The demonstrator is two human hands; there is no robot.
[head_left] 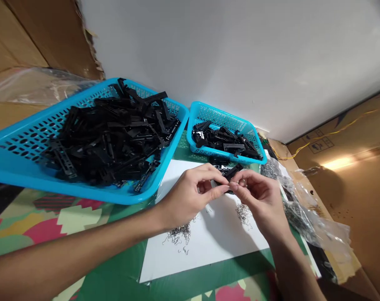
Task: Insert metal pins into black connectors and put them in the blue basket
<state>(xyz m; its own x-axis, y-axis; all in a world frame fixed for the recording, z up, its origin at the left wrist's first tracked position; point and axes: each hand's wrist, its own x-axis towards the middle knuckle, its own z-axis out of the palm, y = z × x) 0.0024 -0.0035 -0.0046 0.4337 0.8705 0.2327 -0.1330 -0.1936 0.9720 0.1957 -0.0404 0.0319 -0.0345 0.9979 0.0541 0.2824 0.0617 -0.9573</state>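
Note:
Above a white sheet (pixel 190 263), my left hand (pixel 193 192) and my right hand (pixel 259 196) meet fingertip to fingertip. Both are closed in a pinch around a narrow black plastic part (pixel 234 171), whose far end sticks up past the fingers. Whether a small metal piece is also between the fingertips is hidden. Under my left wrist lies a pile of small bent metal wire pieces (pixel 179 236). A second pile of wire pieces (pixel 243 213) sits beside my right hand. More black parts lie just beyond my fingers, partly covered.
A large blue basket (pixel 127 196) heaped with black plastic parts (pixel 105 138) stands at left. Behind my hands is a smaller blue basket (pixel 230 156) with similar parts. Clear plastic bags (pixel 328 234) lie at right, near cardboard (pixel 343 196) and a yellow cable (pixel 328 133). A white wall rises behind.

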